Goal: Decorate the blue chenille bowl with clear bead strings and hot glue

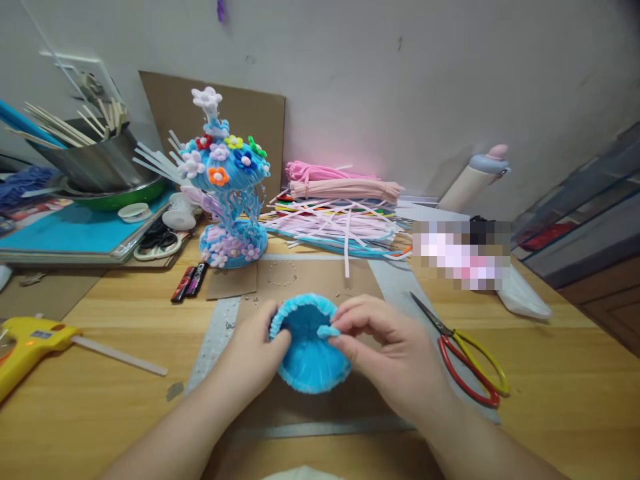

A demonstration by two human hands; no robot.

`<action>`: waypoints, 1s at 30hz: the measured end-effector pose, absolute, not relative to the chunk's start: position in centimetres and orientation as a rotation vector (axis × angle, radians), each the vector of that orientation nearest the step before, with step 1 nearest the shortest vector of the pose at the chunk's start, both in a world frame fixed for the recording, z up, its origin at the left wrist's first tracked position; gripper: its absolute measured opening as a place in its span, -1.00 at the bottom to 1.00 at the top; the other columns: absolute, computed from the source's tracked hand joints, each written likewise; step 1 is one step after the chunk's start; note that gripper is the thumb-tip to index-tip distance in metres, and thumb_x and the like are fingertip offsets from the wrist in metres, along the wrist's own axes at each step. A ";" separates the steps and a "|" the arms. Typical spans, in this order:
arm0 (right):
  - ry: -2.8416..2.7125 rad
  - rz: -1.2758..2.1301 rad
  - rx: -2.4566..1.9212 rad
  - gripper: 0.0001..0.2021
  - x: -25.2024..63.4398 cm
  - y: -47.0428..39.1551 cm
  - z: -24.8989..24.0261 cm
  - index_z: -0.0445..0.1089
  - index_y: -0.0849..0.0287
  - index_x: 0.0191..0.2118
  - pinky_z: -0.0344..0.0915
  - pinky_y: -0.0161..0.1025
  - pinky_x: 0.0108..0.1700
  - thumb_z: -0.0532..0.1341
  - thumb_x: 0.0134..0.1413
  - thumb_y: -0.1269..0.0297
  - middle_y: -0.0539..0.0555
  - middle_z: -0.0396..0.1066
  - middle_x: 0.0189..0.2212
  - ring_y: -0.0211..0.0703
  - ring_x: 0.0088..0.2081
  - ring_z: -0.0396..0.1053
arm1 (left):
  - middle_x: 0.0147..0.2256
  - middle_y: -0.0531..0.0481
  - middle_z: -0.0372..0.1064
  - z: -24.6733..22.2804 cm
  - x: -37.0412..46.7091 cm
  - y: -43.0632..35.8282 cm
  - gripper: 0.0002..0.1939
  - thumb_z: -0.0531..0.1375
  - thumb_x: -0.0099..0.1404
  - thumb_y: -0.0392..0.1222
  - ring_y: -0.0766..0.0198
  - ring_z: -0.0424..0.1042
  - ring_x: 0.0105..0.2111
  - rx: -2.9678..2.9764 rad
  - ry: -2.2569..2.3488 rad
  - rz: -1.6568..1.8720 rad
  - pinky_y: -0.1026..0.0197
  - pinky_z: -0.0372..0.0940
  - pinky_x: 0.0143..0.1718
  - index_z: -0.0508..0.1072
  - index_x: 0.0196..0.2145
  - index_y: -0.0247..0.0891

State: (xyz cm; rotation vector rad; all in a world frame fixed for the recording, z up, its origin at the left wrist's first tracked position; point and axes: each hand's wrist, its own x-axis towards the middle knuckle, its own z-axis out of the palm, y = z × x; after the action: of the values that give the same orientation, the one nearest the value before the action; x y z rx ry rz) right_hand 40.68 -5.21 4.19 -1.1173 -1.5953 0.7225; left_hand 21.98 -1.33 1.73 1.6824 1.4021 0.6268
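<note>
A blue bowl-shaped piece (315,360) with a fuzzy rim is tilted so that its hollow inside faces me, above a brown cardboard sheet (270,407). My left hand (260,347) grips its left rim, with the thumb inside and the other fingers hidden behind. At the right rim, my right hand (385,340) pinches a short light-blue fuzzy piece (329,331) between thumb and fingers, over the bowl's opening.
Red-and-yellow scissors (470,360) lie right; a yellow glue gun (37,343) lies left. Behind stand a flowered blue decoration (227,173), stacked fuzzy stems (345,193), a bottle (470,180) and a metal pot of sticks (100,163). Black-handled scissors (160,240) lie back left.
</note>
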 end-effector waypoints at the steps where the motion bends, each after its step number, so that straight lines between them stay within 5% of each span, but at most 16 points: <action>1: -1.647 0.651 -1.154 -0.97 40.5 -5.2 4.0 0.46 0.13 -0.42 0.37 -0.15 -0.18 0.31 -0.04 0.40 0.11 0.41 -0.27 -0.09 -0.21 0.41 | -0.39 0.05 0.35 1.9 22.1 -1.3 -0.85 0.06 0.13 -0.28 0.14 0.36 -0.31 1.604 1.423 0.703 0.12 0.27 -0.27 0.34 -0.30 -0.21; 6: -1.694 0.373 -1.329 -0.97 39.9 -4.4 2.2 0.49 0.09 -0.43 0.00 0.23 0.16 0.32 -0.09 0.35 0.18 0.22 0.09 0.17 0.18 0.08 | -0.18 -0.01 0.31 2.2 23.4 -2.1 -0.61 0.14 0.14 -0.16 0.16 0.39 -0.25 0.989 1.240 0.914 0.10 0.37 -0.31 0.16 -0.07 -0.17; 12: -1.459 0.621 -1.490 -0.94 39.9 -2.9 0.9 0.48 0.13 -0.47 0.05 0.14 0.15 0.32 -0.10 0.28 0.22 0.20 0.14 0.13 0.16 0.16 | -0.05 -0.07 0.24 0.1 25.1 -3.1 -0.49 0.17 0.08 -0.29 0.20 0.34 -0.11 1.112 1.191 1.112 0.12 0.25 -0.07 0.07 -0.03 -0.16; 25: -1.669 0.361 -1.550 -0.99 40.1 -2.3 -0.1 0.51 0.07 -0.45 0.04 0.16 0.16 0.33 -0.07 0.31 0.15 0.28 0.09 0.11 0.14 0.18 | -0.04 -0.08 0.21 -0.7 26.0 -4.1 -0.45 0.15 0.07 -0.31 0.20 0.32 -0.11 0.990 1.206 1.099 0.12 0.22 -0.05 0.00 -0.02 -0.14; 30: -1.831 0.161 -1.462 -0.94 40.3 -2.7 0.8 0.51 0.05 -0.41 -0.21 0.28 0.22 0.29 -0.01 0.36 0.12 0.28 0.09 0.17 0.23 0.03 | 0.00 -0.13 0.22 0.6 25.8 -3.5 -0.47 0.17 0.07 -0.30 0.17 0.34 -0.12 0.752 1.192 0.961 0.07 0.35 -0.16 0.02 -0.04 -0.13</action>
State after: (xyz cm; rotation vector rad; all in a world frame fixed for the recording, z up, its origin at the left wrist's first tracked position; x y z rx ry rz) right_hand 40.29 -2.73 0.82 -1.4621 -1.8309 0.1613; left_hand 25.77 -3.46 0.64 0.7517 1.1923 0.9607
